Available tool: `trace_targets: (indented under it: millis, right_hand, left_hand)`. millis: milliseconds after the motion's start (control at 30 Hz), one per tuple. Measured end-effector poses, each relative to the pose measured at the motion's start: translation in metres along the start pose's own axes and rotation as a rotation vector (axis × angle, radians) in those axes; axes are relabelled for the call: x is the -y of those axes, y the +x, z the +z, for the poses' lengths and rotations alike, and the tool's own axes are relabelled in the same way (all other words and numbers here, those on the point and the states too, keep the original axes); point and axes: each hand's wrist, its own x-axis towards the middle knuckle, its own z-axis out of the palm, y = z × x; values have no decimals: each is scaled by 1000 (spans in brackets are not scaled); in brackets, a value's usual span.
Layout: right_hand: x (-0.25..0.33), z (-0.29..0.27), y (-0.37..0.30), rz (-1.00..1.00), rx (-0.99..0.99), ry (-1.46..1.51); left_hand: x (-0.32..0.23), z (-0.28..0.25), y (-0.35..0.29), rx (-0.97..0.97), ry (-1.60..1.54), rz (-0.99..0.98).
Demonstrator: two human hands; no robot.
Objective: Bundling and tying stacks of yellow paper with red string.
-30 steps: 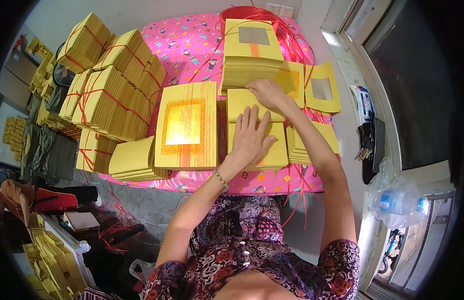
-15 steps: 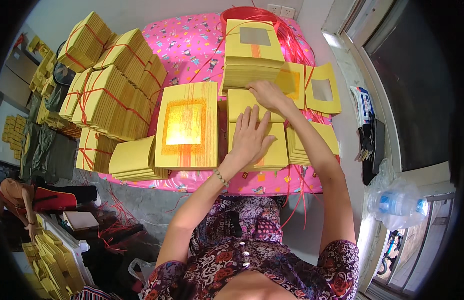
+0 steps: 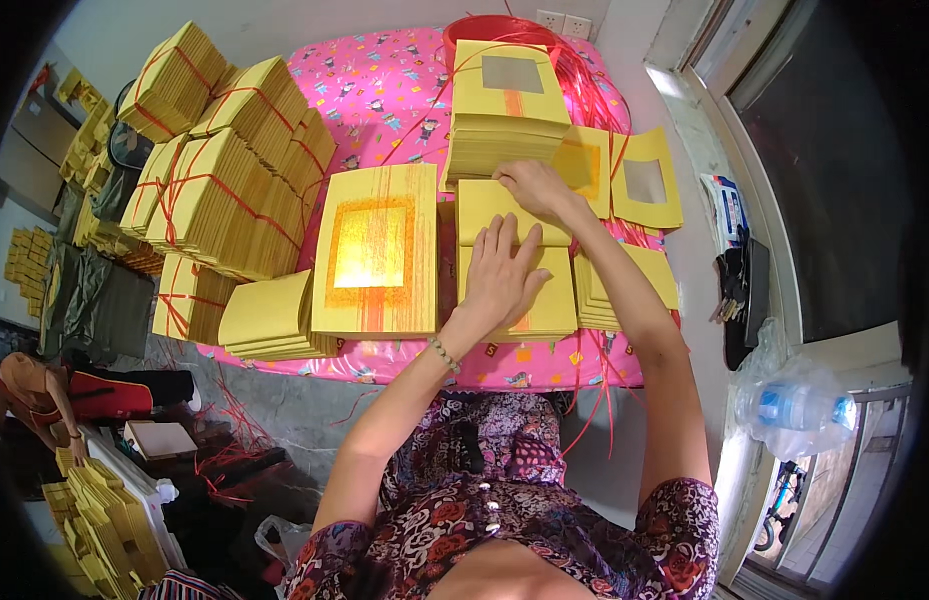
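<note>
A low stack of yellow paper (image 3: 555,300) lies in front of me, with a folded sheet of yellow paper (image 3: 475,205) on its far part. My left hand (image 3: 503,275) rests flat on the stack, fingers spread, their tips reaching over the sheet's near edge. At the sheet's far edge, my right hand (image 3: 537,188) has its fingers curled down on the paper; its fingertips are partly hidden. Just beyond stands a tall stack of yellow sheets (image 3: 495,150) with a silver square on top. Left of my hands is a pile with a gold square in an orange frame (image 3: 370,250).
Yellow bundles tied with red string (image 3: 225,190) are piled at the left. A red basin (image 3: 465,35) with red strings stands at the back. Loose sheets (image 3: 650,180) and a small stack (image 3: 635,285) lie to the right. Another person's arm (image 3: 65,410) shows at lower left.
My hands and the paper under them have hardly moved. At lower left, the other person's arm has shifted slightly over the yellow paper there.
</note>
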Motion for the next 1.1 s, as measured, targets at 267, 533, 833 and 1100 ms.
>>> trace_targets:
  millis: [267, 533, 833, 1100]
  right_hand:
    - [2, -4, -2, -16, -16, 27]
    - [-2, -2, 0, -16, -20, 59]
    - [1, -4, 0, 14, 3, 64]
    - [5, -5, -2, 16, -1, 66]
  left_hand:
    - [-1, -3, -1, 2, 4, 2]
    - [-2, -1, 0, 6, 42, -10]
    - [-4, -10, 1, 90, 27, -35]
    - [-3, -10, -4, 147, 55, -13]
